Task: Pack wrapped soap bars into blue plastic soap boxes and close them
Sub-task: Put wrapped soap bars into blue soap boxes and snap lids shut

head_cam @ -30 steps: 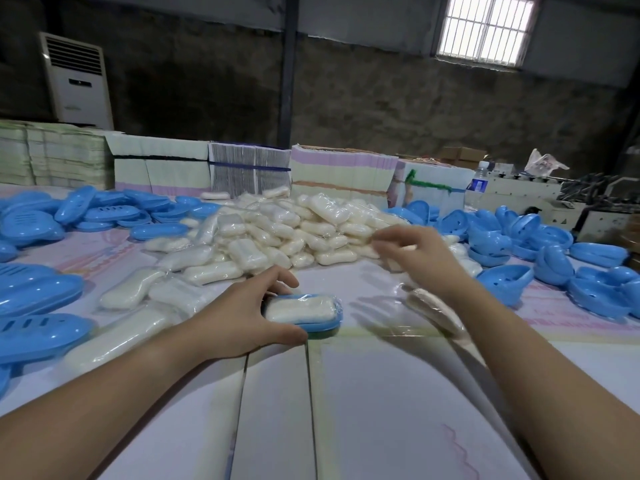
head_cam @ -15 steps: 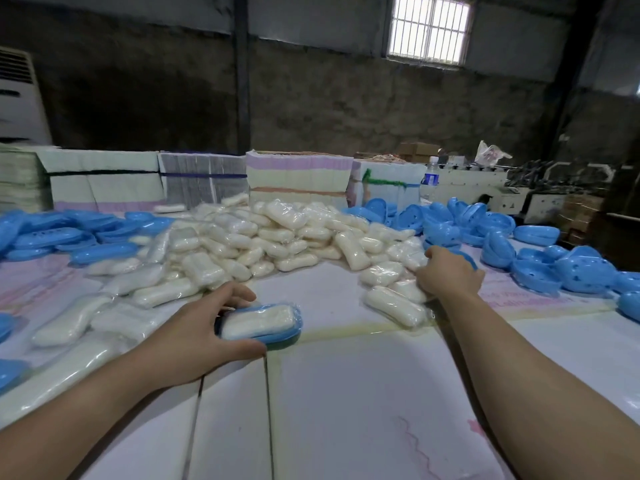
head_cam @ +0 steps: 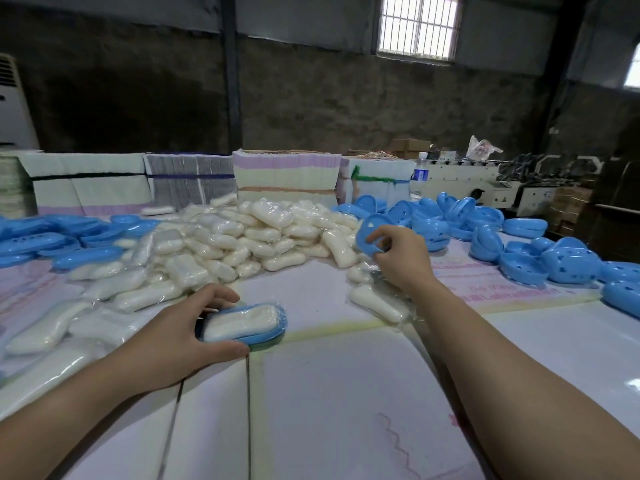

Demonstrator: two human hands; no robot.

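My left hand (head_cam: 180, 332) grips a blue soap box base (head_cam: 273, 332) on the white table; a wrapped white soap bar (head_cam: 242, 322) lies in it. Farther right, my right hand (head_cam: 401, 261) pinches a blue box lid (head_cam: 369, 233) lifted above the table. A big heap of wrapped soap bars (head_cam: 249, 237) lies behind both hands. One loose wrapped bar (head_cam: 377, 304) lies just below my right wrist.
Blue box halves are piled at the right (head_cam: 540, 258) and at the left (head_cam: 52, 237). Stacks of flat printed cartons (head_cam: 284, 174) stand along the table's far edge. A machine (head_cam: 485, 181) stands at the back right. White table surface (head_cam: 329, 410) lies near me.
My right hand has come away from the soap pile and now holds a blue lid in the air. My left hand has kept its grip on the filled base.
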